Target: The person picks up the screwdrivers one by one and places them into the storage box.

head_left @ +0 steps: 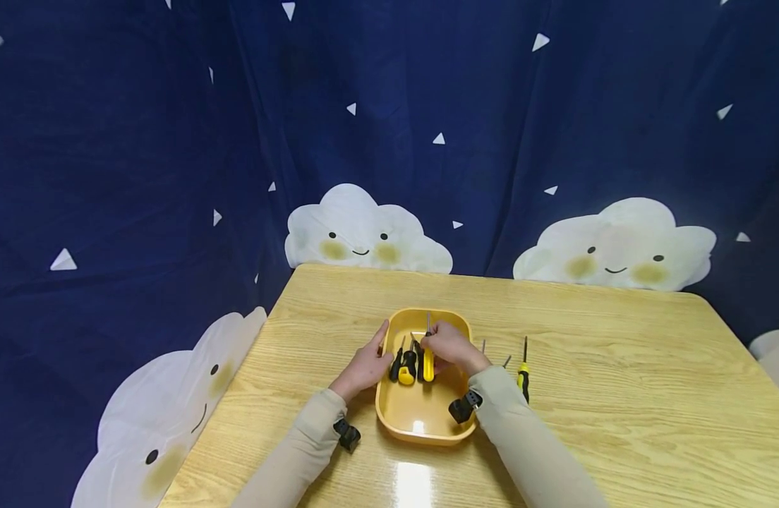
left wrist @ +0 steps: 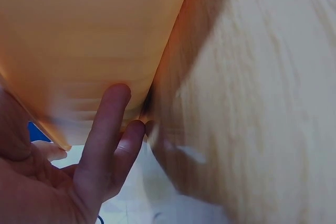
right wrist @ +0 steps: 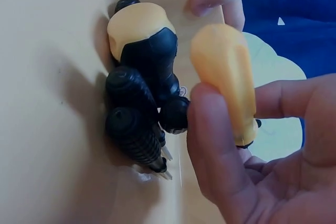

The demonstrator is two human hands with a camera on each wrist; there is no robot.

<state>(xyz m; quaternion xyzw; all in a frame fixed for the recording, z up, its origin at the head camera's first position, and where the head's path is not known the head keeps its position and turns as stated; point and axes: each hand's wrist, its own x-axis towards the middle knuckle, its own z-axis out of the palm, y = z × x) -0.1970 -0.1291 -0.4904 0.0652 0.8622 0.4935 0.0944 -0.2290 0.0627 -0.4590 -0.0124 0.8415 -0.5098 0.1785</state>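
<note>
An orange plastic bin (head_left: 425, 423) sits on the table with several screwdrivers lying side by side in it. My left hand (head_left: 367, 363) holds its left wall, thumb over the rim and fingers (left wrist: 105, 135) along the outside. Over the bin, my right hand (head_left: 449, 343) pinches a yellow-handled screwdriver (right wrist: 233, 72) between thumb and fingers, its shaft pointing to the far side. Beside it in the bin lie a black-and-yellow screwdriver (right wrist: 149, 45) with a thick handle and black-handled screwdrivers (right wrist: 134, 135).
Right of the bin, a yellow-and-black screwdriver (head_left: 523, 374) lies on the wooden table (head_left: 618, 381). Two more shafts (head_left: 506, 360) show there, their handles hidden behind my right forearm. A dark blue curtain (head_left: 396, 85) with clouds hangs behind the table.
</note>
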